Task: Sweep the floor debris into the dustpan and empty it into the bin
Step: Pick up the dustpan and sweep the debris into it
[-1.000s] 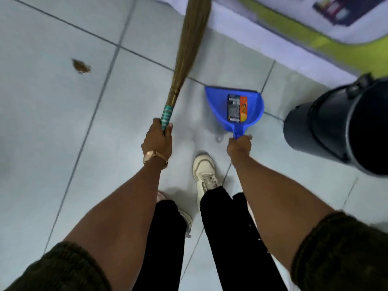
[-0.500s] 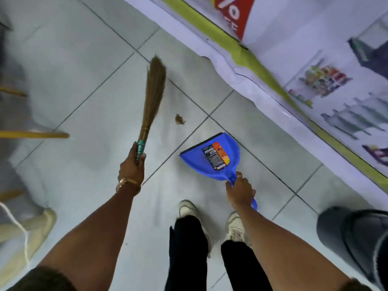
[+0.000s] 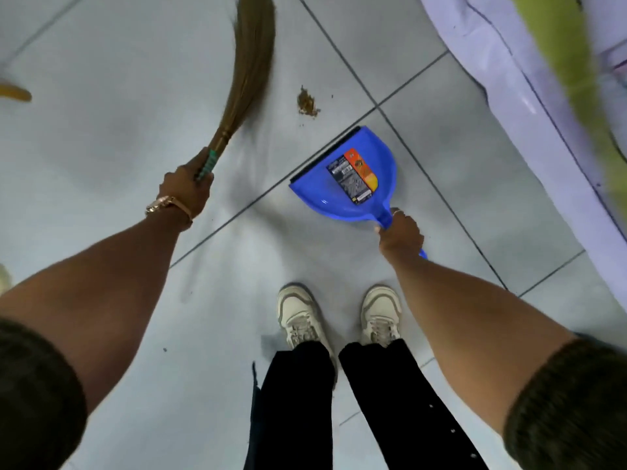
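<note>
Near the frame's centre, your right hand (image 3: 400, 237) had set the blue dustpan (image 3: 349, 178) closer to the debris pile (image 3: 308, 102); your left hand (image 3: 185, 191) gripped the grass broom (image 3: 244, 79), ready to sweep.

Two cream lace-up sneakers (image 3: 339, 317) stand side by side on the pale grey tiled floor (image 3: 118, 130), below black trousers (image 3: 356, 401). A white banner with a yellow-green stripe (image 3: 543, 79) lies along the upper right. A gold wristwatch (image 3: 166, 203) shows at left.
</note>
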`<state>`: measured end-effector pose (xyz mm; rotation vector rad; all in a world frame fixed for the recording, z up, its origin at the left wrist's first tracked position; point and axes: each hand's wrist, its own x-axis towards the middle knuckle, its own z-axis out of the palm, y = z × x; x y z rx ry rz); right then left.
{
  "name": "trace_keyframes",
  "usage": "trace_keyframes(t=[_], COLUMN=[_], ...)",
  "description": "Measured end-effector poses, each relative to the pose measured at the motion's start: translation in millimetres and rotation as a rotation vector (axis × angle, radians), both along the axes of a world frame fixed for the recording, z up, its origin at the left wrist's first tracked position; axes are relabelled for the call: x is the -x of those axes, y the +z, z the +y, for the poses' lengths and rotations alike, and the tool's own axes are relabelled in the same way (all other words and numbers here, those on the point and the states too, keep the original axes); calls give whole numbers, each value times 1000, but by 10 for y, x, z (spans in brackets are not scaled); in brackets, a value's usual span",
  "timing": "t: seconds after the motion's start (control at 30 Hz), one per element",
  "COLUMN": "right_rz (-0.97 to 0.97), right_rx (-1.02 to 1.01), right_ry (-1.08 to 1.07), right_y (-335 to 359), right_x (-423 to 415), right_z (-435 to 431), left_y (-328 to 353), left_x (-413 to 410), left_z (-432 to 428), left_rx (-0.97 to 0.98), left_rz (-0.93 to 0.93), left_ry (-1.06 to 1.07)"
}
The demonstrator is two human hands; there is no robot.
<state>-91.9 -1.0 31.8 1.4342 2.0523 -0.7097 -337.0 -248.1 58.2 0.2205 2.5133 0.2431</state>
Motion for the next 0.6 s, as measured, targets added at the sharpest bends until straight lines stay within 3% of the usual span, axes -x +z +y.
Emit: trace_keyframes(t=[0.43, 0.6], right_rz=[52, 61], right_rx=[29, 36], right_ry=[-75, -67], right_y=[-122, -175], right_x=[50, 4], right_z=[21, 27], left_y=[-118, -13], left_x=[153, 261], left_z=[-446, -589], left_rx=[-18, 4], left_rz=[6, -13], left_ry=[-196, -376])
